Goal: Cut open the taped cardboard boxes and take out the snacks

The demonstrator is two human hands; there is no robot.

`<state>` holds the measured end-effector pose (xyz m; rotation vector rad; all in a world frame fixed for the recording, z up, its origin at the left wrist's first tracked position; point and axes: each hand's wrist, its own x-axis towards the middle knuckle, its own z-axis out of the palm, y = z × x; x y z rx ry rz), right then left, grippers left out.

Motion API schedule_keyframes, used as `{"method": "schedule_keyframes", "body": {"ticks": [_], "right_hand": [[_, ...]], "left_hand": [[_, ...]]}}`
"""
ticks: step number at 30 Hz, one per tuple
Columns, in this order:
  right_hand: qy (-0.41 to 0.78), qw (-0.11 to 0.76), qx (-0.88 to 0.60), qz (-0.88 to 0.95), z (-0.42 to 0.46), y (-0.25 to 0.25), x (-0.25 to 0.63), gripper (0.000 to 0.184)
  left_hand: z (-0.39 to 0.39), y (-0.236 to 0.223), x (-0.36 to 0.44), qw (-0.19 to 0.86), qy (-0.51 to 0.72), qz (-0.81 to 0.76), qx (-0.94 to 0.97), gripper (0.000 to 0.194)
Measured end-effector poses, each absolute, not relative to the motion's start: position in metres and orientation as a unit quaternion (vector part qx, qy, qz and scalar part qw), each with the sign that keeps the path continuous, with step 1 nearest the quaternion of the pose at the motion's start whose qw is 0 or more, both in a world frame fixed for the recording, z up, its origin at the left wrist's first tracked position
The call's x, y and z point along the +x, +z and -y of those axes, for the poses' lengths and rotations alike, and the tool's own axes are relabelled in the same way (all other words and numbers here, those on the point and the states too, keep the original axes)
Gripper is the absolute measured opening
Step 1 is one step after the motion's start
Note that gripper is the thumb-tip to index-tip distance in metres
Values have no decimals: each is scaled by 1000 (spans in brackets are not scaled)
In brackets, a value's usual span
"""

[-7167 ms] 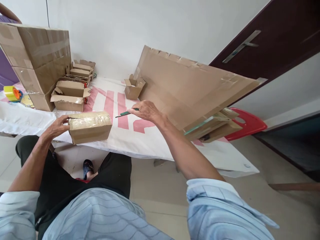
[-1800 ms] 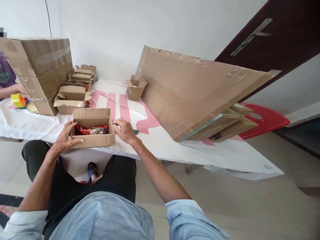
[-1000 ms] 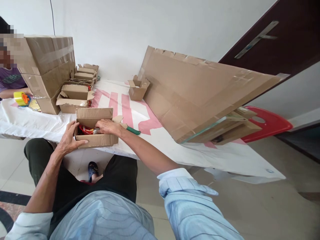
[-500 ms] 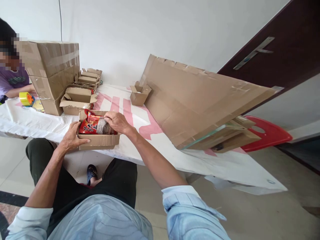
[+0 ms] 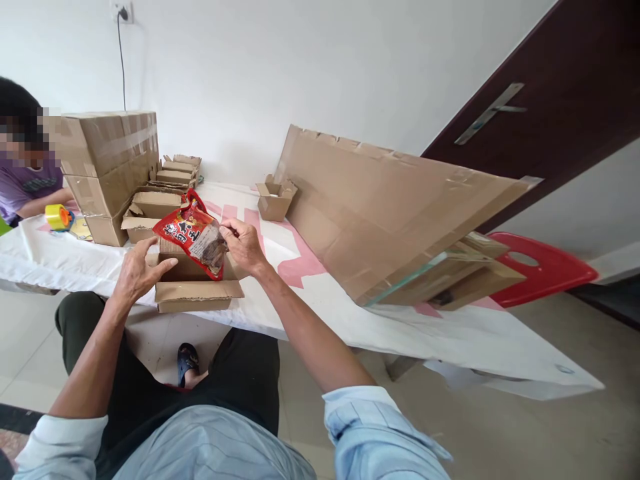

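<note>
A red printed food packet (image 5: 193, 235) with a clear section showing dark contents is tilted above an open cardboard box (image 5: 197, 298) near the table's front edge. My right hand (image 5: 244, 245) pinches the packet by its right side. At the box's left end is my left hand (image 5: 136, 272), thumb and fingers spread apart; whether it touches the cardboard I cannot tell. Part of the box's inside and back is hidden behind the packet. Just behind it stands another open cardboard box (image 5: 145, 217).
Taped cartons (image 5: 107, 150) are stacked at the left, beside a yellow tape roll (image 5: 58, 217). A person (image 5: 33, 177) sits beyond them. A small open box (image 5: 273, 207) and a large cardboard sheet (image 5: 380, 220) stand to the right, near a red chair (image 5: 550, 270).
The packet has come up out of the box in my right hand and now tilts above it. My left hand's fingers have come off the box's left side. The view has shifted slightly.
</note>
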<state>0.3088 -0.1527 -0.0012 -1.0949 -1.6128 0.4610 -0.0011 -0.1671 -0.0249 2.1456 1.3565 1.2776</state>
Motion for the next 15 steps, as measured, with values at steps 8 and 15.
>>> {"method": "schedule_keyframes", "body": {"ticks": [8, 15], "right_hand": [[208, 573, -459, 646, 156, -14, 285, 27], [389, 623, -377, 564, 139, -17, 280, 64]], "left_hand": [[142, -7, 42, 376, 517, -398, 658, 59], [120, -10, 44, 433, 508, -388, 635, 49]]}}
